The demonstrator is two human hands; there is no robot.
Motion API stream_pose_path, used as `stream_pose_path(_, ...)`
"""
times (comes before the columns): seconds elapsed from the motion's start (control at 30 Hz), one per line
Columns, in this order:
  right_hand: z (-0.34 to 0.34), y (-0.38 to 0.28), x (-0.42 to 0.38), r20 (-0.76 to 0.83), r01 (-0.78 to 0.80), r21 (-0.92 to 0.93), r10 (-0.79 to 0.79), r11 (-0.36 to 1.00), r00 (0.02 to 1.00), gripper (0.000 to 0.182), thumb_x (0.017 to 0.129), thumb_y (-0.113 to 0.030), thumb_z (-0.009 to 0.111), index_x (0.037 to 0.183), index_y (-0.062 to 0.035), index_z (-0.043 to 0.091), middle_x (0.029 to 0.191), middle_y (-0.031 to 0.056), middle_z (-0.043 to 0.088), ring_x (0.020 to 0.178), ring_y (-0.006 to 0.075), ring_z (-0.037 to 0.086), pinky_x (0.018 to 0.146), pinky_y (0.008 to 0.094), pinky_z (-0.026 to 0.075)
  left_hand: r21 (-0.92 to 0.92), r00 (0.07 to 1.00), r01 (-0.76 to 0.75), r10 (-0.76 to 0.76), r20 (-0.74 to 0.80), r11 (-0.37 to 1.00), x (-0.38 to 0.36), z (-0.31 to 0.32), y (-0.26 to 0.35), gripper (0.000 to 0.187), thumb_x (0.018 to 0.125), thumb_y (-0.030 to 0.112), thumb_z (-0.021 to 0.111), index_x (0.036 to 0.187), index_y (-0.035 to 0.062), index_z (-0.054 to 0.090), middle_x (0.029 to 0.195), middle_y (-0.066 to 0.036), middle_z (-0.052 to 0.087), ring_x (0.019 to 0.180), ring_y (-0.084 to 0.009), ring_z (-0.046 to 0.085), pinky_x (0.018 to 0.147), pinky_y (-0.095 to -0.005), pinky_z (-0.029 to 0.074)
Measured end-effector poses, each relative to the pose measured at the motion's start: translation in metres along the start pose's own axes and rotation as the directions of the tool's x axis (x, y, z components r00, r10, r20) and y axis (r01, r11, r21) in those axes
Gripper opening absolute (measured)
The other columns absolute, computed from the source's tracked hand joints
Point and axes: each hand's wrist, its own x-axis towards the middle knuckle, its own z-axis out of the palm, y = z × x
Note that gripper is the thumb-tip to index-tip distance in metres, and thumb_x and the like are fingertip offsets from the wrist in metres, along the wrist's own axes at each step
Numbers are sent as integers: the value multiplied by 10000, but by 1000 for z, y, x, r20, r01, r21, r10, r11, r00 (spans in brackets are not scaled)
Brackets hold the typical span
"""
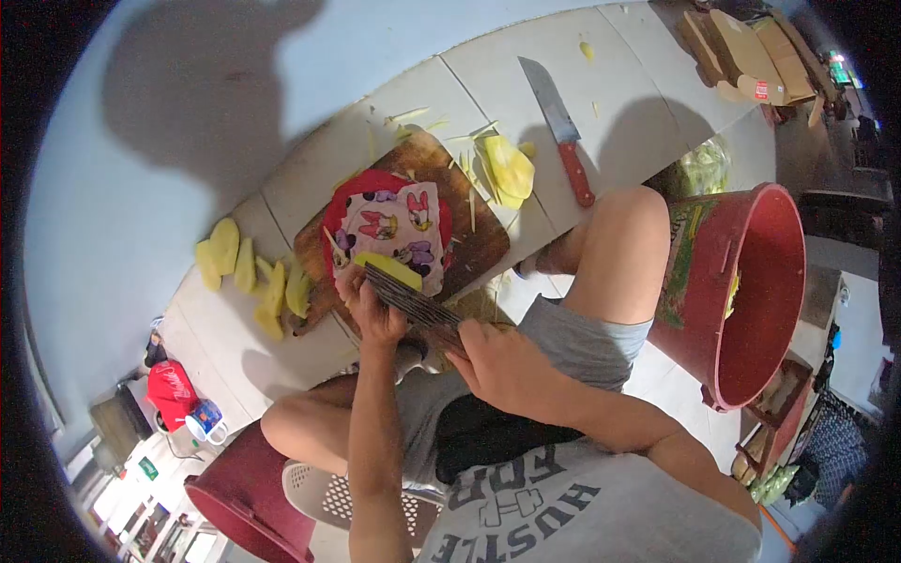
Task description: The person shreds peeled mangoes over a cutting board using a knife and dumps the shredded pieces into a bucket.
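My left hand [374, 308] is closed round a peeled yellow mango piece [394, 272], its fingers close to the far end of a dark blade. That broad knife [408, 298] has a striped-looking blade, and my right hand [507, 364] is wrapped round its handle end. Blade and mango touch or nearly touch; exact contact is hidden. Beneath them a patterned pink cloth [389, 220] lies over something red and round on a wooden cutting board [479, 249]. Sliced mango [510, 172] and thin strips lie at the board's right edge.
More mango pieces [225, 249] lie left of the board. A red-handled knife [563, 141] rests on the white tiles. A large red bucket [685, 310] stands at right, another red tub [253, 497] at lower left. Cardboard boxes [751, 56] sit at upper right.
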Motion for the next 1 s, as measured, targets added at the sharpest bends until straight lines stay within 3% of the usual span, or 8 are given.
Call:
stream_pose_path(0.07,0,0,2,16,-13,0,13,1000,1000,288,940,-213,617,931,18,444,752,252,618,681,448,641,593,497,537,18,999,46,-47,18,999,-2,2,1,490,980,427,478,1303,59,459,1224,-193,494,1125,-372,510,945,-504,420)
stream_pose_path(0.17,2,2,7,10,-6,39,6,999,1000,288,939,-212,616,929,20,444,740,254,615,683,448,640,591,498,532,-206,964,262,-266,6,943,-4,3,-1,482,875,436,595,1036,-18,613,1173,-199,435,1018,-354,543,885,-443,458)
stream_pose_path(0.23,10,12,16,-43,60,8,-59,998,997,290,937,-211,617,928,23,446,732,258,611,684,450,641,591,500,529,-119,1000,15,-17,-12,993,-1,-2,-5,473,867,422,611,1060,-9,615,1200,-221,445,1019,-367,546,897,-455,453)
stream_pose_path(0.37,35,37,52,-35,41,-67,-44,997,998,291,985,-270,539,967,10,462,697,221,641,605,416,667,522,503,549,-85,1000,27,-27,6,996,3,-4,-4,497,869,442,598,1073,-11,615,1224,-241,461,1035,-376,545,908,-469,443)
stream_pose_path(0.43,26,32,47,-9,17,-59,-18,998,1000,297,988,-275,535,971,13,465,702,233,649,598,421,665,520,505,547,-8,997,46,-45,66,999,-4,-7,-6,566,899,515,517,1220,52,576,1280,-232,460,1134,-406,491,952,-530,406)
stream_pose_path(0.67,-14,0,14,24,69,-30,-68,997,997,308,997,-287,522,977,17,471,689,238,646,603,418,670,515,502,548,-22,988,113,-110,110,993,-7,-5,-6,669,878,574,509,1273,36,565,1289,-225,470,1178,-382,479,995,-528,374)
stream_pose_path(0.83,31,31,53,26,-11,-54,13,998,1000,295,963,-240,585,924,23,459,692,256,614,661,457,647,565,511,523,-2,996,60,-60,74,998,0,-10,5,566,915,480,541,1267,38,573,1295,-215,485,1197,-394,468,993,-537,374)
stream_pose_path(1.0,0,9,35,30,-12,-49,14,999,999,303,977,-263,552,947,25,463,674,247,624,630,446,655,542,514,535,-48,999,24,-22,37,999,0,-4,-4,486,904,405,597,1204,23,600,1297,-223,463,1173,-394,500,991,-503,398)
